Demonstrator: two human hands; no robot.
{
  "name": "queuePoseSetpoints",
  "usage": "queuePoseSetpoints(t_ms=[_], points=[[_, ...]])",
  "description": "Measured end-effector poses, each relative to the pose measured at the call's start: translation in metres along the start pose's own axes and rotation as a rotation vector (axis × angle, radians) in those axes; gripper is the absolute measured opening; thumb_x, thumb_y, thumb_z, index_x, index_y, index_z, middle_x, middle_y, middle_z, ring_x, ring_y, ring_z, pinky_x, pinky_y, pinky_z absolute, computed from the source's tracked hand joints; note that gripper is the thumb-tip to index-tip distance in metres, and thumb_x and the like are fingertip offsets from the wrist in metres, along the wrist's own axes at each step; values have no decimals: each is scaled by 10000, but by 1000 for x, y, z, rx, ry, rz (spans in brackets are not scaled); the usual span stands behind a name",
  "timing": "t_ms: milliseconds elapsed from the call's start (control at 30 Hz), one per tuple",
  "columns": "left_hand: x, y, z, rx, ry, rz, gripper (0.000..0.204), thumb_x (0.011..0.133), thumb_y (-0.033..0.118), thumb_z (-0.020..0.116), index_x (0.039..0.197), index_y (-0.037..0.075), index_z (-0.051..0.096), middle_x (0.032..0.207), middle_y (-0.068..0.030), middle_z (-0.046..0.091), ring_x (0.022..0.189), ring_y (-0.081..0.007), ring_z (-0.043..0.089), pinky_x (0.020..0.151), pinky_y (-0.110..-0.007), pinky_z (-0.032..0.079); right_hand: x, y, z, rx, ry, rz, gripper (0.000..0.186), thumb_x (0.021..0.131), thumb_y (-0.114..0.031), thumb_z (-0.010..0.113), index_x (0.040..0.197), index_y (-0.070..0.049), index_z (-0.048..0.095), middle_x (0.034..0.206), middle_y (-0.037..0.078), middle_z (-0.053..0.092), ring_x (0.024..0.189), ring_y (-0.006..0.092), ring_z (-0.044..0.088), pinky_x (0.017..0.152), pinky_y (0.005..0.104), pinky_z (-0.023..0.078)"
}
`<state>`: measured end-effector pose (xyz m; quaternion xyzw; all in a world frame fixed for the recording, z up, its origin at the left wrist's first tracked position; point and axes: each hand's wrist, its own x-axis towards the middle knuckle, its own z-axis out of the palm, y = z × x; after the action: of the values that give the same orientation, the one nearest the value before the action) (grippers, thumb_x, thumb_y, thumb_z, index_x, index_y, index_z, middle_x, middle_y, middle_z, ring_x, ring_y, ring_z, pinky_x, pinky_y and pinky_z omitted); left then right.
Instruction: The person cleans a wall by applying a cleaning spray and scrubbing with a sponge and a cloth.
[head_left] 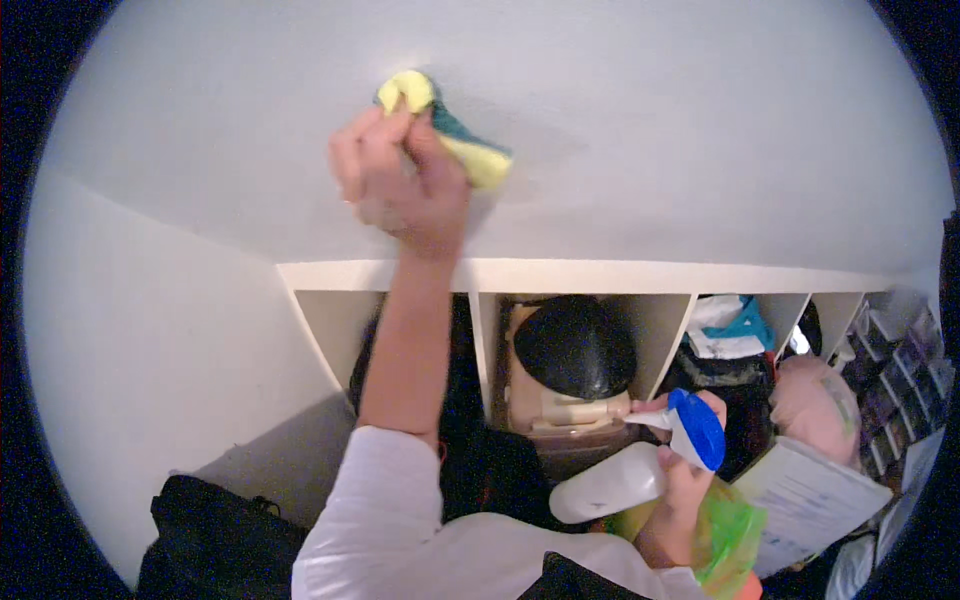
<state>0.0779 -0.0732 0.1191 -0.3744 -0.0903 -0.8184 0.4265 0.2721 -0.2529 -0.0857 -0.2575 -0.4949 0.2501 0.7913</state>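
My left hand (pixel 405 180) is raised at the end of a stretched arm, its fingers closed on a sponge (pixel 475 160). The sponge is yellow with a dark green scouring side and is bent, one end curling over my fingertips. It lies at the pale wall surface (pixel 640 130), where a faint grey smudge shows just to its right. Lower down at the right, my right hand (pixel 685 480) grips a white spray bottle (pixel 610 485) by its neck. The bottle has a blue and white trigger head (pixel 697 430) and is tilted, its nozzle pointing left.
Below the wall runs a white shelf unit (pixel 580 275) with several compartments, holding a black rounded item (pixel 575 345) and folded cloths (pixel 730 325). At the right are a pink bag (pixel 815 405), a white board-like sheet (pixel 810 500) and a green plastic bag (pixel 730 535). Dark fabric (pixel 220 535) sits lower left.
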Motion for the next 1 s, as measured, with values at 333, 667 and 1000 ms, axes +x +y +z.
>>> queuePoseSetpoints(t_ms=[333, 667, 1000], points=[[-3, -1, -7, -65, -306, 391, 179, 686, 58, 629, 848, 115, 578, 846, -56, 579, 759, -226, 560, 632, -351, 424, 3, -17, -13, -68, -39, -49, 560, 619, -76, 597, 1097, -23, 311, 1001, 216, 552, 950, 317, 557, 895, 430, 404], [-7, -1, -23, -37, -247, 61, 202, 730, 71, 677, 911, 43, 590, 974, -140, 544, 875, -260, 538, 701, -331, 463, 107, -60, 56, -114, -210, -373, 577, 633, 36, 558, 1161, 1, 329, 1009, 118, 544, 948, 174, 551, 851, 292, 419], [-34, 47, 23, -130, -353, 284, 274, 639, 49, 715, 872, 129, 595, 956, -65, 534, 895, -227, 516, 743, -369, 409, 114, -38, 58, 98, -142, -339, 588, 646, 54, 555, 1172, -18, 303, 1009, 141, 538, 916, 216, 576, 838, 333, 446]])
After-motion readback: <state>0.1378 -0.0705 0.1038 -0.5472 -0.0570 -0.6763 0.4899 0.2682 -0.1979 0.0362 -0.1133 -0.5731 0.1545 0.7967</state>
